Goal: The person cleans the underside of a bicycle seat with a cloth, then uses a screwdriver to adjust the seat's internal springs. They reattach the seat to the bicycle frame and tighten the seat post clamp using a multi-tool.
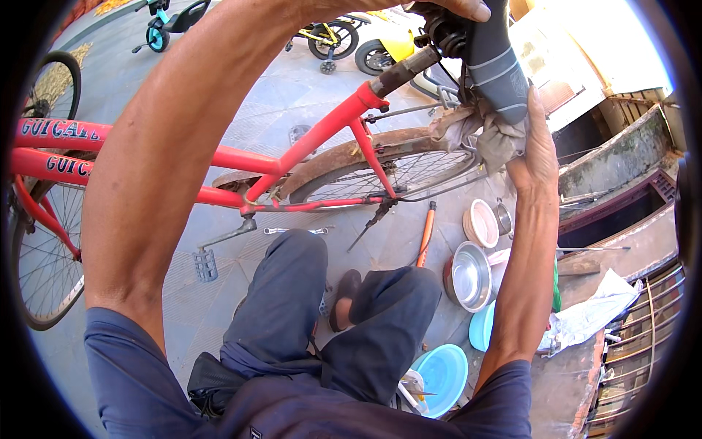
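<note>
A red bicycle frame (292,157) crosses in front of me, its seat post (404,69) slanting up to a black saddle (491,69) with grey stripes. My left hand (461,11) grips the saddle's top end by the springs (446,33), its fingers partly cut off by the upper edge. My right hand (536,150) holds a crumpled beige rag (497,139) against the saddle's lower end. The rusty rear mudguard (340,150) and spoked wheel sit below. A crank with a pedal (206,265) hangs beneath the frame.
Around my knees lie a wrench (296,230), an orange pump (425,230), metal bowls (472,274) and blue basins (439,377). Small bikes (329,40) stand behind. A low wall (607,157), a white sack (589,314) and a metal grate (643,336) are on the right.
</note>
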Demonstrator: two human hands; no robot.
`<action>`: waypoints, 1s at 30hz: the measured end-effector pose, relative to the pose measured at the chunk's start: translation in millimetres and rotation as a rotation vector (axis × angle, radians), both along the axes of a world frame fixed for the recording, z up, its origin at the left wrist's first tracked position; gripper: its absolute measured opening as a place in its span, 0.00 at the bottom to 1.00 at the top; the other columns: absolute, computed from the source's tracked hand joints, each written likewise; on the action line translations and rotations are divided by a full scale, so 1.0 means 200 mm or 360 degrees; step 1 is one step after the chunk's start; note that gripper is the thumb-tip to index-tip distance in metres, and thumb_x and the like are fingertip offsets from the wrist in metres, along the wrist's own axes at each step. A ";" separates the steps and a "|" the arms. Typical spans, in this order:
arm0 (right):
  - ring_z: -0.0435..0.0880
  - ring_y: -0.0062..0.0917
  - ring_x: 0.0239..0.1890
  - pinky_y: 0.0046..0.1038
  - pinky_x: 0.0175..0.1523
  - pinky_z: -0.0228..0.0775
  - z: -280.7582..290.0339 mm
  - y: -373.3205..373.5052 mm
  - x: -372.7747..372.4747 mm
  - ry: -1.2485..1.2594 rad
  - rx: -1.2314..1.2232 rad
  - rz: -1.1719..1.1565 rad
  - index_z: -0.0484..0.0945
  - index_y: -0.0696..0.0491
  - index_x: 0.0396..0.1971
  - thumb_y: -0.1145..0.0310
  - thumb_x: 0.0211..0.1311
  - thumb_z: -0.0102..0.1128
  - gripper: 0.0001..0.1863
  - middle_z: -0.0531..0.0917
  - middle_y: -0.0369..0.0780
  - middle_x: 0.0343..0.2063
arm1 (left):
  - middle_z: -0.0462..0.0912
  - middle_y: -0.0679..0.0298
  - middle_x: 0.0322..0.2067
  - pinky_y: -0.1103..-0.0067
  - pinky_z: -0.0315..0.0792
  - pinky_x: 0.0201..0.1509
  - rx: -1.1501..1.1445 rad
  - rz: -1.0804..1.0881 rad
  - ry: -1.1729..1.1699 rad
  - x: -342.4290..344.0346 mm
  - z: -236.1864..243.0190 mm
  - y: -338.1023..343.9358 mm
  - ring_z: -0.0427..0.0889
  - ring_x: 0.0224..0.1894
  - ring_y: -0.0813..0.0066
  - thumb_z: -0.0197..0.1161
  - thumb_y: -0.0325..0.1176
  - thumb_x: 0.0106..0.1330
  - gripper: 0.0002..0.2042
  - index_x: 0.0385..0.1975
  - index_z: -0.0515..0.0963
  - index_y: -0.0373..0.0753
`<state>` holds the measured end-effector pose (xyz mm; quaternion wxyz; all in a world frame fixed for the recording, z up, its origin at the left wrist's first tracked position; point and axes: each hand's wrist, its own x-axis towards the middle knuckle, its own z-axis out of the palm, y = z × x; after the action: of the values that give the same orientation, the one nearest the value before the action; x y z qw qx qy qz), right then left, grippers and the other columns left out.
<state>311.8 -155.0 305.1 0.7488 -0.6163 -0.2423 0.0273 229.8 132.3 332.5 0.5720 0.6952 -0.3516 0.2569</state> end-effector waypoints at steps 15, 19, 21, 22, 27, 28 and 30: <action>0.83 0.28 0.44 0.30 0.50 0.76 0.02 -0.05 0.04 -0.0103 -0.0167 -0.0060 0.74 0.61 0.53 0.51 0.59 0.69 0.32 0.82 0.43 0.44 | 0.84 0.55 0.41 0.76 0.72 0.55 -0.0136 -0.0002 0.0067 -0.04 -0.09 -0.01 0.80 0.45 0.69 0.70 0.31 0.54 0.21 0.48 0.78 0.31; 0.83 0.28 0.45 0.30 0.52 0.76 0.01 -0.04 0.02 -0.0149 -0.0205 -0.0079 0.74 0.62 0.54 0.51 0.58 0.71 0.34 0.82 0.44 0.45 | 0.83 0.55 0.43 0.75 0.70 0.57 -0.0189 -0.0041 0.0109 -0.14 -0.13 0.01 0.79 0.47 0.69 0.71 0.31 0.54 0.24 0.52 0.76 0.31; 0.83 0.29 0.44 0.29 0.50 0.77 0.00 -0.01 -0.02 -0.0209 -0.0217 -0.0140 0.73 0.64 0.53 0.51 0.59 0.69 0.34 0.82 0.46 0.44 | 0.83 0.56 0.45 0.74 0.70 0.58 -0.0225 -0.0066 0.0085 -0.15 -0.14 0.02 0.79 0.49 0.69 0.71 0.31 0.54 0.26 0.54 0.75 0.32; 0.83 0.29 0.42 0.29 0.48 0.78 0.00 0.00 -0.04 -0.0251 -0.0229 -0.0198 0.72 0.65 0.53 0.50 0.61 0.67 0.33 0.82 0.47 0.43 | 0.83 0.56 0.45 0.74 0.70 0.58 -0.0240 -0.0057 0.0049 -0.11 -0.16 0.01 0.79 0.49 0.69 0.71 0.32 0.54 0.27 0.55 0.74 0.32; 0.84 0.28 0.42 0.28 0.47 0.79 0.07 -0.01 -0.10 -0.0345 -0.0396 -0.0248 0.72 0.66 0.52 0.51 0.62 0.66 0.33 0.82 0.48 0.42 | 0.82 0.58 0.46 0.74 0.70 0.58 -0.0411 0.0050 0.0267 -0.11 -0.19 -0.01 0.78 0.50 0.70 0.72 0.32 0.54 0.28 0.56 0.74 0.33; 0.84 0.28 0.42 0.27 0.49 0.78 0.07 -0.01 -0.11 -0.0321 -0.0411 -0.0246 0.74 0.65 0.52 0.51 0.62 0.67 0.32 0.82 0.46 0.43 | 0.82 0.58 0.46 0.74 0.70 0.57 -0.0421 0.0011 0.0226 -0.07 -0.22 0.00 0.78 0.50 0.70 0.72 0.33 0.54 0.28 0.56 0.74 0.33; 0.84 0.27 0.43 0.27 0.50 0.78 0.07 -0.01 -0.13 -0.0271 -0.0409 -0.0214 0.75 0.64 0.52 0.52 0.61 0.67 0.31 0.83 0.45 0.44 | 0.82 0.58 0.46 0.74 0.70 0.56 -0.0422 -0.0060 0.0181 -0.10 -0.20 -0.02 0.78 0.50 0.70 0.72 0.34 0.54 0.28 0.56 0.74 0.33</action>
<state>286.6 -156.4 319.4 0.6408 -0.7219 -0.2575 -0.0444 209.1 127.9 292.1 0.6826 0.6201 -0.2945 0.2506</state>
